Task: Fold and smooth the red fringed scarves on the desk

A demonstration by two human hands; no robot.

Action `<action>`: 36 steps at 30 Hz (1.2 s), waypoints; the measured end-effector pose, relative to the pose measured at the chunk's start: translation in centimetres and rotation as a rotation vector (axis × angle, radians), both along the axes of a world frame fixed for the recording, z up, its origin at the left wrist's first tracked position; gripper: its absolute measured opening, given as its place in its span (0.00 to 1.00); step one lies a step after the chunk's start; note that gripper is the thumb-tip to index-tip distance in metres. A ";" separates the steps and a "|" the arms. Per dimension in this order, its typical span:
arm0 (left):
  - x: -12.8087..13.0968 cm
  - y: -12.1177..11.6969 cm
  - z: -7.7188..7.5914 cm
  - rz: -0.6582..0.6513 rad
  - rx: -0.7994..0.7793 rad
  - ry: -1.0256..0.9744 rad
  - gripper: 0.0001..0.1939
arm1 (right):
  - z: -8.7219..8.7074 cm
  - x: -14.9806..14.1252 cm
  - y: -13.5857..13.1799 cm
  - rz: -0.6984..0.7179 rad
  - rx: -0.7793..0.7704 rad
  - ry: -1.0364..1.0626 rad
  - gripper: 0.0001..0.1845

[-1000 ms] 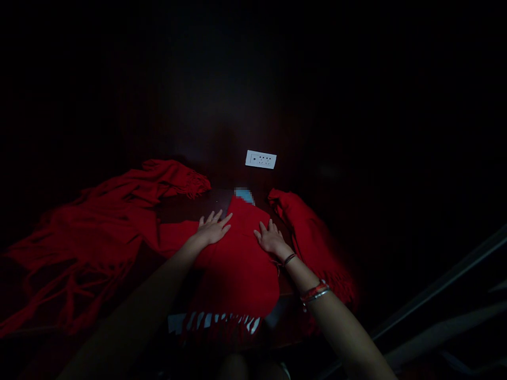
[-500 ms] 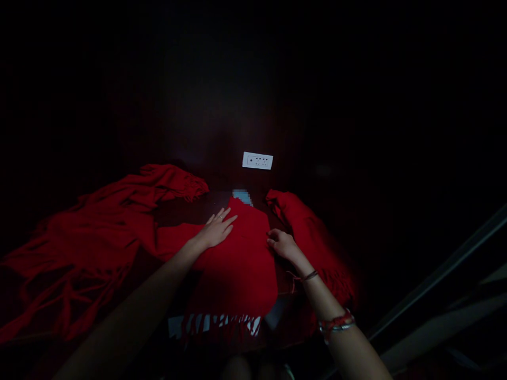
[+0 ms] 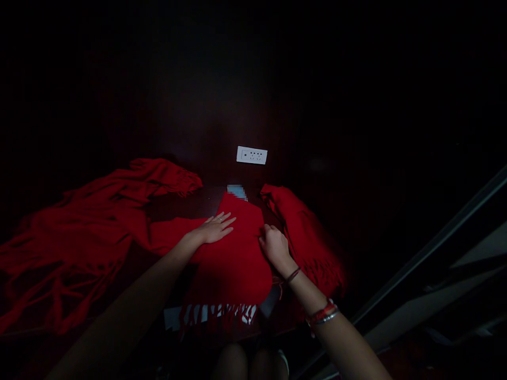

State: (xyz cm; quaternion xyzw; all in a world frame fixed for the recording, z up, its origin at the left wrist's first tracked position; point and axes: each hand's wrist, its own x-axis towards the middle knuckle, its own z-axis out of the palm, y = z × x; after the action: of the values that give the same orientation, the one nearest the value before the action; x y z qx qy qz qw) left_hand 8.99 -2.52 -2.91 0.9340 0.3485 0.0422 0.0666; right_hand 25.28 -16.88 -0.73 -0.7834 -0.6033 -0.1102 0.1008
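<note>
A red fringed scarf (image 3: pixel 235 269) lies spread in front of me, its fringe hanging over the near edge of the dark table. My left hand (image 3: pixel 216 229) rests flat on its upper part with fingers spread, a ring on one finger. At the scarf's right edge, my right hand (image 3: pixel 275 245) is closed, its curled fingers pinching the cloth there; the fingertips are partly hidden. Red cloth also runs leftward from beneath my left hand toward a loose heap of red scarves (image 3: pixel 95 227).
Another folded red scarf (image 3: pixel 301 227) lies to the right, close to my right hand. A white socket panel (image 3: pixel 252 155) is on the dark wall behind. Just beyond the scarf sits a small pale-blue blurred item (image 3: pixel 236 192). White paper (image 3: pixel 172 318) shows beneath the fringe.
My right hand has turned and its fingers have curled in at the scarf's right edge. My left hand stays flat on the cloth. The whole view has shifted slightly.
</note>
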 end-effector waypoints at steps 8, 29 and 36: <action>0.1 0.1 -0.1 0.013 -0.002 0.006 0.26 | 0.4 -0.5 1.5 -0.073 0.041 -0.096 0.12; 0.4 -0.9 0.8 0.049 -0.045 0.038 0.27 | -1.1 0.2 0.1 0.262 -0.137 0.080 0.24; 0.6 -0.9 0.7 0.037 -0.056 0.019 0.26 | 1.9 1.7 0.8 0.304 -0.349 0.214 0.29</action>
State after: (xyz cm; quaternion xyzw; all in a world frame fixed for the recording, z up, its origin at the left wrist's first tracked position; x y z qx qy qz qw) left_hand 9.57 -3.43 -2.18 0.9255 0.3673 0.0248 0.0885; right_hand 26.95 -16.11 1.12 -0.6963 -0.7100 0.0957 0.0428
